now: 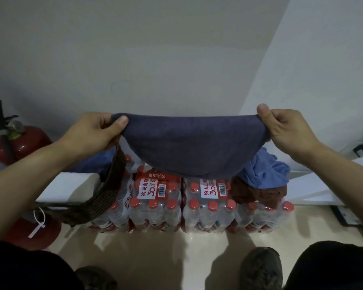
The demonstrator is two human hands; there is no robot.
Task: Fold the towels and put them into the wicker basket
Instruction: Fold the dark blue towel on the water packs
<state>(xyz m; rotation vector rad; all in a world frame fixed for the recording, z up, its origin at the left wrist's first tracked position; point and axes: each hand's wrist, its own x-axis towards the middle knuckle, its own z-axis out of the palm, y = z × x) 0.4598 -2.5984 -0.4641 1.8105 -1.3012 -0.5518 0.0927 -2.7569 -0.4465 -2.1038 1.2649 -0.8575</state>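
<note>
A dark navy towel [189, 143] hangs stretched in the air between my hands, sagging in the middle. My left hand [96, 130] pinches its left top corner and my right hand [289, 128] pinches its right top corner. Below and to the left stands the brown wicker basket [105, 191], partly hidden by my left forearm, with a blue towel [92, 162] showing inside it. At the right, a crumpled light blue towel [266, 172] lies on a dark red towel [254, 193], both on top of the bottle packs.
Shrink-wrapped packs of red-capped water bottles [176, 208] stand on the floor under the towel. Two red fire extinguishers [15, 143] are at the left. A white box [67, 187] sits by the basket. White walls stand behind and at the right. My shoes [260, 268] are below.
</note>
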